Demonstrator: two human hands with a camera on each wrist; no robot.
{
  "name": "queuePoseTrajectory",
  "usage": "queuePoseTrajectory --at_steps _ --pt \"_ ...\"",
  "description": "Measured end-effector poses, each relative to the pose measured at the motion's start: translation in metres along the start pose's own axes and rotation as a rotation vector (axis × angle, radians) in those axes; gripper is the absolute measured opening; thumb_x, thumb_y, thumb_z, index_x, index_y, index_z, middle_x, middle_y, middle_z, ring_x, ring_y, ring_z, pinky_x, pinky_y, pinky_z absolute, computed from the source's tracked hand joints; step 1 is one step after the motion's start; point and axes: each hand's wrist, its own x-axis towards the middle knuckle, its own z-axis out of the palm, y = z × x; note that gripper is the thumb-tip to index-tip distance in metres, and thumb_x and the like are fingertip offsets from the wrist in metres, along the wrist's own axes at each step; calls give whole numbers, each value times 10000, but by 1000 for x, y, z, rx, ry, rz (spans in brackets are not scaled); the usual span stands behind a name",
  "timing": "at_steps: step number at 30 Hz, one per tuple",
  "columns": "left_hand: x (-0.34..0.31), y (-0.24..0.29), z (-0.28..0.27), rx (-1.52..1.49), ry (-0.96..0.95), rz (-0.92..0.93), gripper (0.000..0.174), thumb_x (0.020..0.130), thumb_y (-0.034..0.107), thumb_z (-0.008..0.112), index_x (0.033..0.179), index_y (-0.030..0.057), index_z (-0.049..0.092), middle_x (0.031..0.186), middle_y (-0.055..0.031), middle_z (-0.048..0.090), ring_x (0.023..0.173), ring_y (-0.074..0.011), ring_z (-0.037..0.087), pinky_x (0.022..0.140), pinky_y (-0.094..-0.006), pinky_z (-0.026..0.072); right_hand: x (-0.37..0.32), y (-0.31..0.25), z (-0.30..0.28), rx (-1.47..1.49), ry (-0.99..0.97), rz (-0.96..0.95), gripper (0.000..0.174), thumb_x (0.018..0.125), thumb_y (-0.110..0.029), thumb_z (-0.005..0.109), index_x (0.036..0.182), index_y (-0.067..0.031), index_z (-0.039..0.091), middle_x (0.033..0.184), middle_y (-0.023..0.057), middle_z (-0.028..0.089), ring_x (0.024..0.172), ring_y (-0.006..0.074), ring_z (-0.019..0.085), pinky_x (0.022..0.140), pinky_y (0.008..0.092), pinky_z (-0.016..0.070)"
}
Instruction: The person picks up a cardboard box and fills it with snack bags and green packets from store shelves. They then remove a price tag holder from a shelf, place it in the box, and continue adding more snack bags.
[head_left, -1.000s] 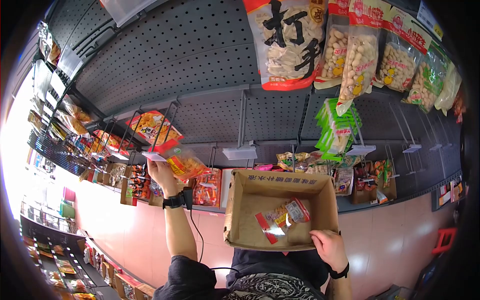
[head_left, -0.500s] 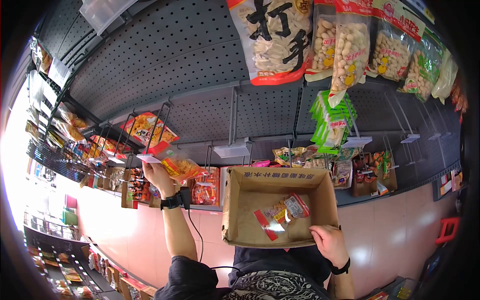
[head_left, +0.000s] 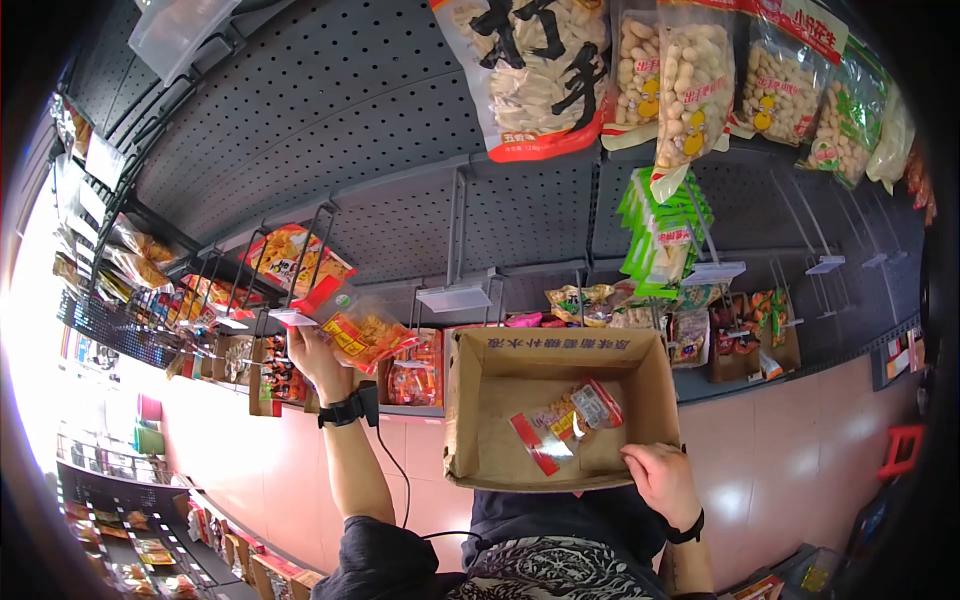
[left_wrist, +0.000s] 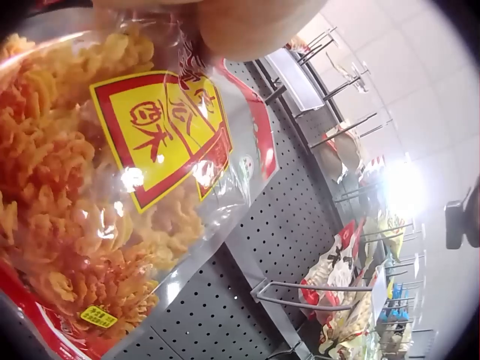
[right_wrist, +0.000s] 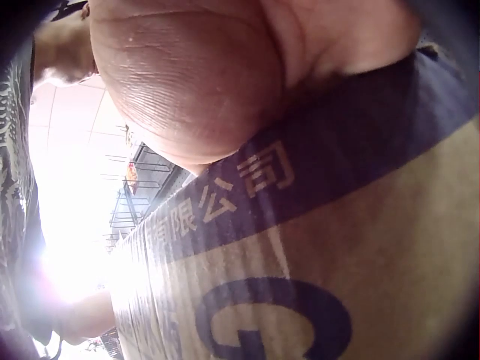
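At the left in the head view, my left hand [head_left: 318, 365] is raised to a shelf hook's white tag holder [head_left: 292, 317] and pinches a clear-and-red bag of crunchy snacks [head_left: 365, 338]. The left wrist view shows the yellow label [left_wrist: 161, 135] on that bag up close, with fingers [left_wrist: 259, 26] over its upper part. My right hand [head_left: 664, 485] grips the near right corner of an open cardboard box [head_left: 465, 410], held before my body. Inside the box lies a similar red-edged snack bag [head_left: 588, 408]. The right wrist view shows my palm [right_wrist: 187, 82] against the box's printed outer side [right_wrist: 375, 247].
Another snack bag [head_left: 295, 258] hangs on the hooks behind my left hand. Large bags of peanuts [head_left: 695, 90] hang at the upper right, with green packets [head_left: 660, 235] below them. Bare metal hooks [head_left: 455, 240] stick out from the dark pegboard. Boxes of packets line the lower shelf.
The shelf and hanging bags have shifted slightly left and up in the head view. My left hand stays at the hook with the snack bag, and my right hand keeps its grip on the box.
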Motion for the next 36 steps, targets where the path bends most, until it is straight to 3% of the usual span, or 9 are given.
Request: queuePoseTrajectory --at_steps 2,6,12,20,23,36 --pt "5 -7 -2 1 23 27 193 1018 206 499 1034 54 616 766 54 543 621 -18 448 518 -193 339 0 2 0 -23 -3 -15 88 847 -113 645 916 -74 682 777 103 673 738 296 646 679 401 499" --pt "19 -19 -14 41 26 55 193 1019 212 502 1025 53 611 787 39 580 587 -25 457 499 -195 338 0 1 -1 -20 -4 -3 87 849 -118 647 915 -76 684 780 103 674 739 295 648 678 401 499" --pt "20 -12 -13 48 -10 76 197 1022 205 499 962 59 618 684 68 506 545 -14 417 478 -200 310 0 0 -1 7 3 1 95 850 -104 645 925 -55 678 795 124 672 738 325 641 679 402 497" --pt "11 -1 -7 81 -23 107 188 1021 189 503 931 68 616 653 74 453 542 -7 395 468 -198 282 0 0 -2 -44 5 -9 91 853 -139 653 927 -98 688 762 93 664 723 290 647 664 394 502" --pt "21 -7 -16 114 -57 82 193 1016 127 473 904 19 588 729 24 545 632 -45 466 553 -224 370 1 1 -1 -36 10 -21 90 851 -134 654 926 -96 686 765 95 664 725 293 646 663 398 500" --pt "20 0 -16 116 -60 59 180 1008 115 495 916 12 610 767 12 579 689 -47 517 582 -221 411 -1 0 -2 -51 9 -11 92 846 -124 658 929 -94 683 758 94 659 721 294 642 661 398 496"
